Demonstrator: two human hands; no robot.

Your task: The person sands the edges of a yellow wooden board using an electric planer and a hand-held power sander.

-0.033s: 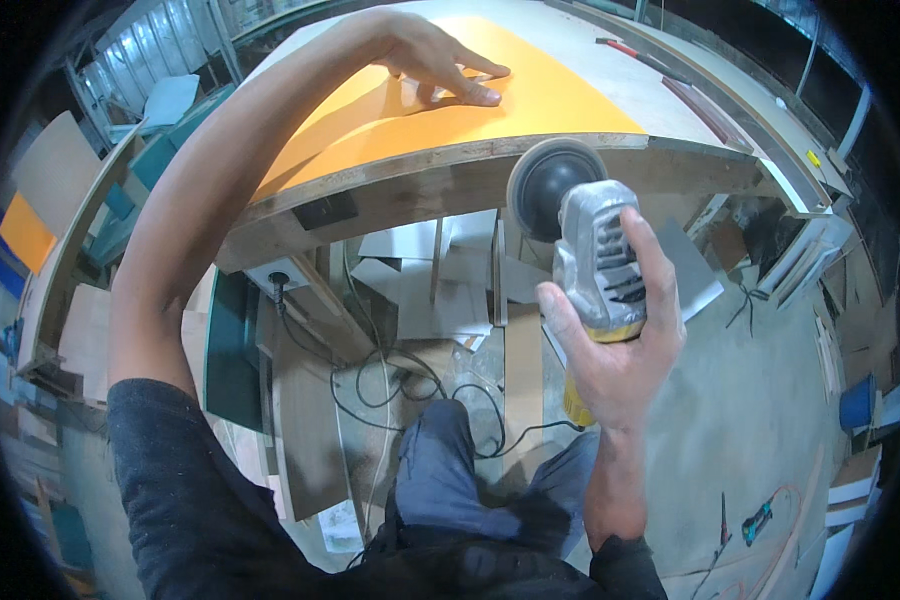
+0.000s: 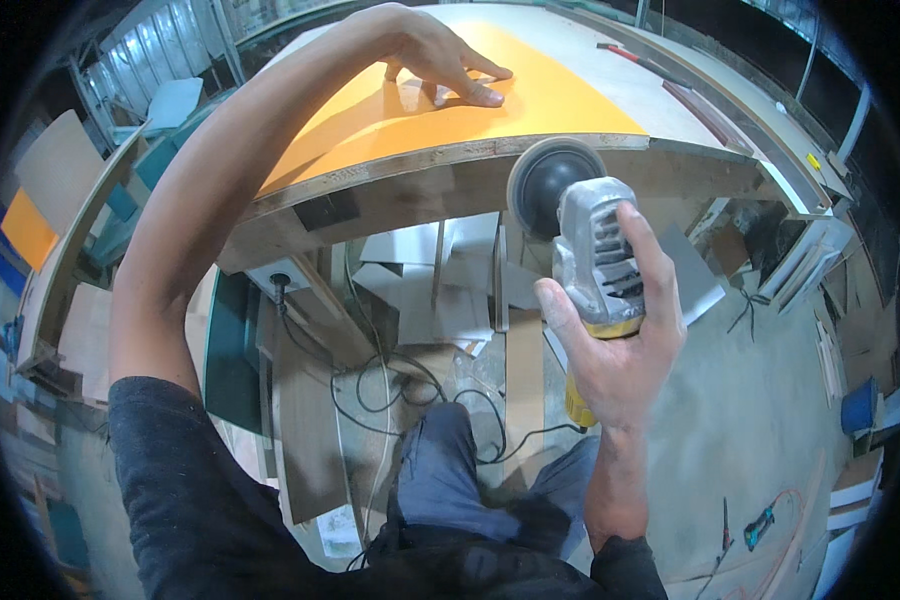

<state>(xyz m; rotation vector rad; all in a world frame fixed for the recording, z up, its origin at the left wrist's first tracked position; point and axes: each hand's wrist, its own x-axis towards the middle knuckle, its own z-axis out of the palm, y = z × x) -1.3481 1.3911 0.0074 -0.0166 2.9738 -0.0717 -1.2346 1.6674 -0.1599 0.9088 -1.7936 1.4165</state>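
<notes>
My left hand (image 2: 438, 62) lies on top of an orange panel (image 2: 560, 105), its fingers spread and pressing down on the surface. In my right hand (image 2: 625, 360) is a grey and yellow angle grinder (image 2: 600, 250), gripped around its body with thumb and fingers. The grinder's round dark sanding disc (image 2: 548, 195) faces the panel's near edge and overlaps it in the view, toward the right end. Whether the disc is spinning cannot be told. A black power cord (image 2: 540, 430) runs from the grinder's yellow rear end.
Under the bench (image 2: 420, 185), offcut boards (image 2: 440, 300) stand and lean. The cord loops on the floor near my knees, below a socket (image 2: 278, 278). A red-handled tool (image 2: 635, 58) lies on the bench at far right. A teal power tool (image 2: 760, 525) sits on the floor.
</notes>
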